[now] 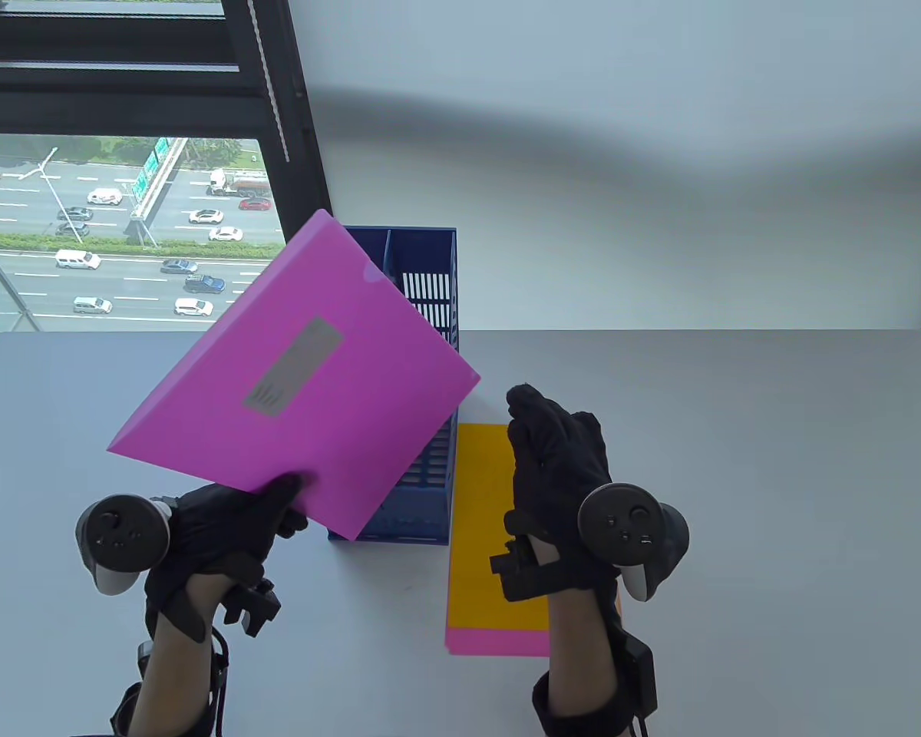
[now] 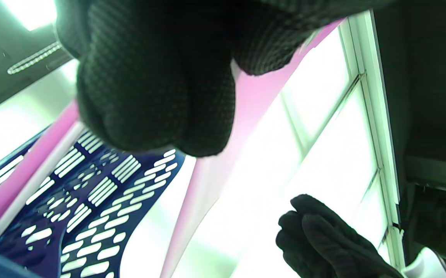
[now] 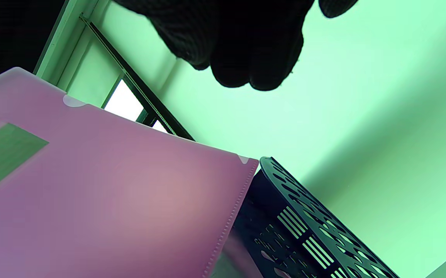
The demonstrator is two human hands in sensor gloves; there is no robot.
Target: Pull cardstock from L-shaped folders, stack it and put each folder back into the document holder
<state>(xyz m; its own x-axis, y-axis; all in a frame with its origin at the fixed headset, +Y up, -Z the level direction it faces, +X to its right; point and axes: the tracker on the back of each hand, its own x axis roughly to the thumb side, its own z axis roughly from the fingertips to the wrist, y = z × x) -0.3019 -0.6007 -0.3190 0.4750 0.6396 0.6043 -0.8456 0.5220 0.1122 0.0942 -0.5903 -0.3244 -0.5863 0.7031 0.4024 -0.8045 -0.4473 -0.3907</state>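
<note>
On the tabletop, just right of the blue document holder, lies a small stack of cardstock: a yellow sheet on top of a pink one whose edge shows at the near end. That suggests at least two sheets are already out and stacked. How many folders remain to be handled cannot be told; the holder's visible compartments are largely hidden behind the raised folder.

The left hand pinches the near bottom edge of a pink L-shaped folder, thumb on its front face, and holds it tilted in the air above and in front of the holder. A grey label patch shows on its face. Whether cardstock is inside cannot be told from these views. If it is empty, the step in hand would be returning it to the holder; if not, a sheet has yet to be pulled.

The right hand holds nothing. Its fingers are loosely extended, hovering above the yellow sheet, just right of the folder's lower right corner and apart from it. In the right wrist view, the folder's open corner sits beside the holder's slotted wall.
</note>
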